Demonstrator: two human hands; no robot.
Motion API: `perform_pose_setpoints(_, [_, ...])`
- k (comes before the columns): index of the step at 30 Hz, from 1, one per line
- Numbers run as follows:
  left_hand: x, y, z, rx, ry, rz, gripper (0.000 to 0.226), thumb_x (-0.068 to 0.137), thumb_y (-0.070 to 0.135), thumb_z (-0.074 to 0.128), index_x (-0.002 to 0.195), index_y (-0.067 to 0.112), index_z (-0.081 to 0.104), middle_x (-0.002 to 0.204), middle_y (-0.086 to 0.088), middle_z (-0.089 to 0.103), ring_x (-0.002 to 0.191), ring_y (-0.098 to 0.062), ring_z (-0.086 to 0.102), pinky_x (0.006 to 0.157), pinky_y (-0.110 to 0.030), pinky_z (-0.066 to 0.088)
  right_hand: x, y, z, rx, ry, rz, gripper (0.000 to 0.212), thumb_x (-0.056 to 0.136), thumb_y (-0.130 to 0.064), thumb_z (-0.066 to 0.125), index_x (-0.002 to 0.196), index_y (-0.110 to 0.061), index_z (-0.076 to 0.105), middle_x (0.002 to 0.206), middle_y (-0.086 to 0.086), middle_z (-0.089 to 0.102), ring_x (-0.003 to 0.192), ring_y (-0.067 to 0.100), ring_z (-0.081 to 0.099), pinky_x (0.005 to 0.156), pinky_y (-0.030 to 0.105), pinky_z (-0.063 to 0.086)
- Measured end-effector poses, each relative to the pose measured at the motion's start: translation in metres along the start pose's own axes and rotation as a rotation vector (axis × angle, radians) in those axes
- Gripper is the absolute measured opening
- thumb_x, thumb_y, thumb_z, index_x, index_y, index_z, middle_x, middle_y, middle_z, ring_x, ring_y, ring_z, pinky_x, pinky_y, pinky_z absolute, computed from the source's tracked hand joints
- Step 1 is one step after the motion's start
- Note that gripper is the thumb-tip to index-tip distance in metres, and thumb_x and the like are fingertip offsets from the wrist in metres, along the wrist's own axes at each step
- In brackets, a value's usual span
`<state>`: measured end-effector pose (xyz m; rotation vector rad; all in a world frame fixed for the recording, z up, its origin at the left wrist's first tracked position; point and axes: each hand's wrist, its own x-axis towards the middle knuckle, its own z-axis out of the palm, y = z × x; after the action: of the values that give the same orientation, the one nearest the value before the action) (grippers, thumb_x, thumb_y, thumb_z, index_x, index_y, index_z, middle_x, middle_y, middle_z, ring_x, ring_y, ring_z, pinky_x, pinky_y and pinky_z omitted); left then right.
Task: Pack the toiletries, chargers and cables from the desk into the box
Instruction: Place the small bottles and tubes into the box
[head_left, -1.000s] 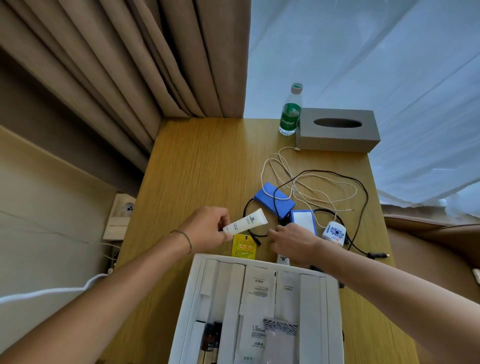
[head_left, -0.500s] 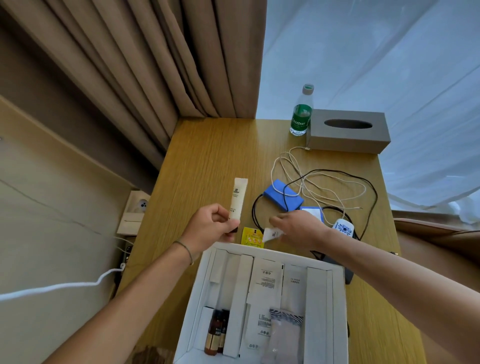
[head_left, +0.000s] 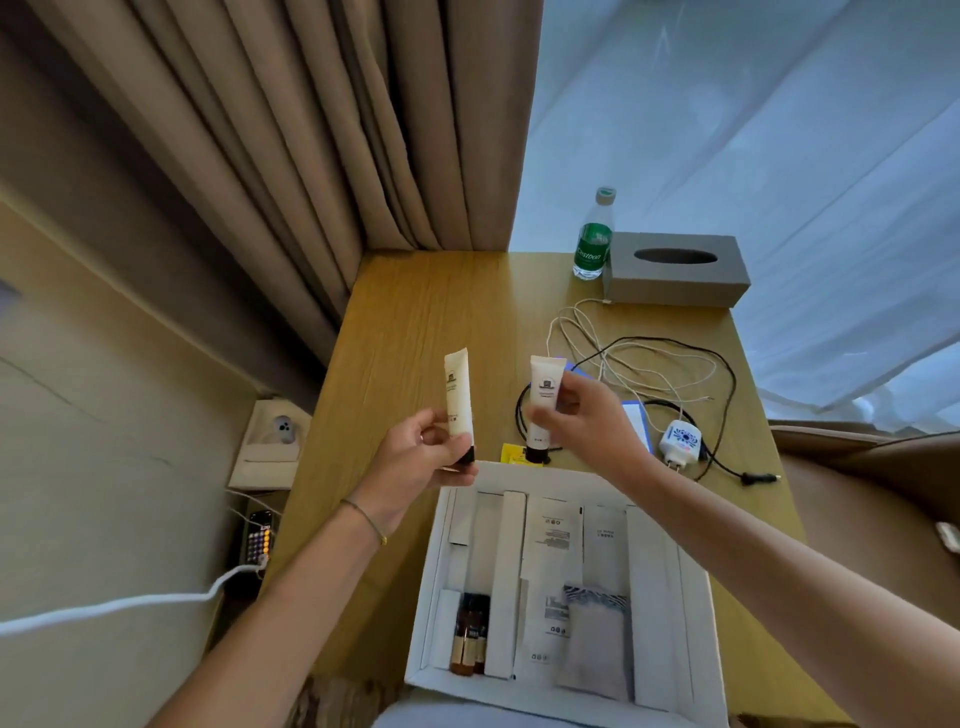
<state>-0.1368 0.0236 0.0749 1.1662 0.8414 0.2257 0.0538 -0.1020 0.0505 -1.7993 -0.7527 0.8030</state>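
We hold one tube in each hand, both standing up with their dark caps down. Our left hand pinches the tall cream plastic tube near its cap. Our right hand grips the shorter white plastic tube around its middle. Both tubes hang just past the far rim of the open white cardboard box, which sits close to us on the wooden desk. So the box lies down and toward us. We think the long slots want the tubes laid flat. The left slots look more free. The tangled black and white cables and white charger plug wait on the right.
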Motion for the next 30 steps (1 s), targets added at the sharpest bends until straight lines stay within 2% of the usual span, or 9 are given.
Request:
perform_pose_setpoints(3, [-0.014,-0.005,-0.011,0.084,-0.022,0.023,0.028,0.09,0.01,0.071,0.115,0.009,0.061,0.095,-0.012,0.068,0.078,-0.025,0.071,0.072,-0.036,0.063,-0.019,-0.006,0.019,0.062,-0.019,0.014,0.007,0.092,-0.023,0.07,0.097,-0.019,0.07,0.081,0.001,0.075,0.063,0.006,0.067,0.056,0.019,0.053])
perform_pose_setpoints(5, [-0.023,-0.01,-0.019,0.145,-0.016,0.035,0.028,0.089,0.015,0.072,0.115,0.012,0.062,0.095,-0.011,0.072,0.077,-0.022,0.071,0.069,-0.034,0.06,-0.032,-0.004,0.033,0.08,-0.062,0.032,0.005,0.093,-0.023,0.07,0.095,-0.019,0.069,0.079,0.005,0.074,0.058,0.01,0.064,0.054,0.022,0.052])
perform_pose_setpoints(8, [-0.035,-0.021,-0.03,0.186,-0.009,0.037,0.027,0.089,0.018,0.072,0.114,0.014,0.063,0.097,-0.011,0.075,0.076,-0.019,0.071,0.065,-0.029,0.055,-0.052,0.011,0.056,0.076,-0.146,0.102,0.005,0.092,-0.024,0.07,0.096,-0.021,0.069,0.083,0.002,0.074,0.062,0.01,0.066,0.058,0.023,0.054])
perform_pose_setpoints(12, [-0.045,-0.034,-0.043,0.182,-0.012,0.02,0.025,0.089,0.018,0.072,0.113,0.018,0.064,0.094,-0.003,0.077,0.076,-0.016,0.071,0.064,-0.026,0.055,-0.074,0.041,0.082,0.049,-0.206,0.186,0.017,0.091,-0.024,0.072,0.107,-0.023,0.068,0.091,0.002,0.074,0.072,0.014,0.071,0.066,0.025,0.056])
perform_pose_setpoints(15, [-0.049,-0.041,-0.05,0.186,-0.005,-0.003,0.025,0.089,0.02,0.073,0.113,0.022,0.063,0.094,0.002,0.077,0.078,-0.016,0.071,0.069,-0.031,0.055,-0.078,0.059,0.096,-0.07,-0.15,0.248,0.016,0.088,-0.026,0.074,0.102,-0.029,0.067,0.086,-0.004,0.074,0.073,0.008,0.072,0.063,0.022,0.058])
perform_pose_setpoints(17, [-0.051,-0.045,-0.053,0.194,-0.002,-0.016,0.026,0.088,0.02,0.073,0.112,0.024,0.063,0.094,0.005,0.077,0.079,-0.016,0.072,0.071,-0.032,0.056,-0.076,0.068,0.104,-0.198,-0.083,0.278,0.011,0.087,-0.029,0.075,0.088,-0.034,0.066,0.079,-0.008,0.073,0.068,0.004,0.071,0.059,0.02,0.056])
perform_pose_setpoints(20, [-0.053,-0.048,-0.055,0.223,0.005,-0.013,0.025,0.088,0.021,0.074,0.11,0.027,0.063,0.094,0.007,0.077,0.078,-0.015,0.073,0.068,-0.029,0.056,-0.069,0.081,0.112,-0.343,-0.026,0.323,0.02,0.087,-0.036,0.074,0.07,-0.031,0.064,0.064,-0.011,0.068,0.062,0.003,0.066,0.055,0.022,0.049])
perform_pose_setpoints(24, [-0.058,-0.05,-0.057,0.248,0.006,-0.006,0.023,0.088,0.022,0.073,0.109,0.027,0.064,0.094,0.004,0.077,0.078,-0.015,0.074,0.061,-0.021,0.054,-0.059,0.091,0.119,-0.453,-0.073,0.377,0.028,0.087,-0.042,0.072,0.067,-0.024,0.065,0.061,-0.008,0.066,0.059,0.003,0.062,0.048,0.02,0.038])
perform_pose_setpoints(30, [-0.065,-0.052,-0.054,0.273,-0.001,0.009,0.021,0.089,0.014,0.073,0.108,0.018,0.065,0.094,-0.006,0.075,0.071,-0.006,0.07,0.054,-0.012,0.049,-0.05,0.097,0.126,-0.528,-0.014,0.296,0.024,0.08,-0.04,0.08,0.069,-0.03,0.061,0.064,-0.013,0.062,0.061,0.002,0.06,0.051,0.018,0.037])
